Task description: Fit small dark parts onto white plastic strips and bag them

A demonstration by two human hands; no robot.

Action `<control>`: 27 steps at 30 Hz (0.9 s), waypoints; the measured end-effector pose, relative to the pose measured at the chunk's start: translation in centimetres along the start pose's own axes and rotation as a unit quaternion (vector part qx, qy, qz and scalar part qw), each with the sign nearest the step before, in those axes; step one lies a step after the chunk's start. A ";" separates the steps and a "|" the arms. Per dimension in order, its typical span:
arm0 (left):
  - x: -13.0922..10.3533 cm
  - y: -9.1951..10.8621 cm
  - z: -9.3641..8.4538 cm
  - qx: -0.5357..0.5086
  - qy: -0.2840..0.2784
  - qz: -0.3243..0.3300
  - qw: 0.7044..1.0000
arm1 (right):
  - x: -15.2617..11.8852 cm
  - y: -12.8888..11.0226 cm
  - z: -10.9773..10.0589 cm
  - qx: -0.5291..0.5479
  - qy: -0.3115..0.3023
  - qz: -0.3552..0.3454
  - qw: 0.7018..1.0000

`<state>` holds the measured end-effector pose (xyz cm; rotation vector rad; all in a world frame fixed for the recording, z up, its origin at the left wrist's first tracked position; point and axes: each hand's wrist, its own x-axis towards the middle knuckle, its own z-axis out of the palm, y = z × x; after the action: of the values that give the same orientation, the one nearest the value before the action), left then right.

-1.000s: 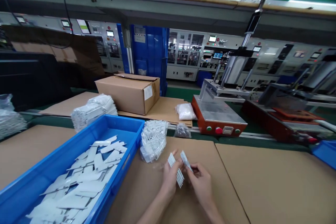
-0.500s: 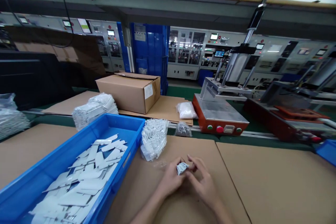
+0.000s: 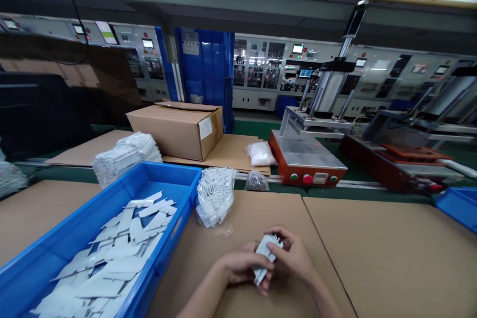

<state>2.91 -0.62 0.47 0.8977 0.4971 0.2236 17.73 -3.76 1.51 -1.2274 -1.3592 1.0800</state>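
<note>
A small stack of white plastic pieces [image 3: 265, 249] is held between both hands above the cardboard-covered bench. My left hand [image 3: 244, 264] is closed round its lower end, with the thumb across the top face. On the upper right end, my right hand [image 3: 292, 253] grips the stack between thumb and fingers. Thin prongs stick out at the stack's far edge. To the left stands a blue bin [image 3: 179, 226] with many loose flat white plastic pieces [image 3: 119, 253] in it. A clear bag of white parts [image 3: 216, 196] leans against the bin's right side.
Beyond the hands lie a bag of small dark parts [image 3: 257, 181] and a white bag [image 3: 261, 153]. A cardboard box [image 3: 179, 129] stands at the back. Two red-based presses [image 3: 307, 159] are at the right back, with a blue tray [image 3: 458, 206] at the right edge.
The stack has been turned, so its broad face now shows instead of its ends. Both hands have shifted round it, and the right thumb now lies on it. The view has moved slightly right.
</note>
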 end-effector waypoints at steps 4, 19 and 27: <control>0.9 -0.2 -0.7 -0.064 0.134 0.069 0.986 | 1.0 0.9 -2.8 -0.016 0.096 0.025 0.995; 1.4 1.0 -1.9 -0.171 0.339 0.188 0.906 | -2.7 3.5 -1.6 -0.290 0.007 0.011 0.957; 1.1 1.0 -2.0 -0.172 0.346 0.208 0.898 | 1.0 3.0 -1.0 -0.353 0.015 -0.035 0.935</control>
<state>2.85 1.75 -0.13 0.5449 0.8871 1.0179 19.10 -2.48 -1.23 -1.6724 -1.8298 0.5127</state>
